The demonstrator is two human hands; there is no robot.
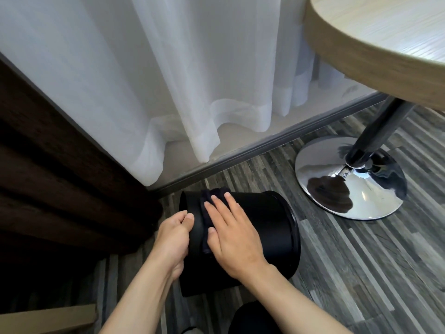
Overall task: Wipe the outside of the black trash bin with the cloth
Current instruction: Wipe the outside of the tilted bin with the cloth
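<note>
Black plastic formed the trash bin (pixel 262 227), which was laid on its side on the striped grey wood-look floor (pixel 361 273), near the white sheer curtain (pixel 168 80) and left of the chrome table base (pixel 351 179). A dark cloth (pixel 209 213) was pressed flat against the bin's upper wall by the right hand (pixel 231 235), whose fingers were held extended and slightly apart over the fabric. The bin's left end was steadied by the left hand (pixel 174 237), its fingers curled together against the edge, thumb beside them.
</note>
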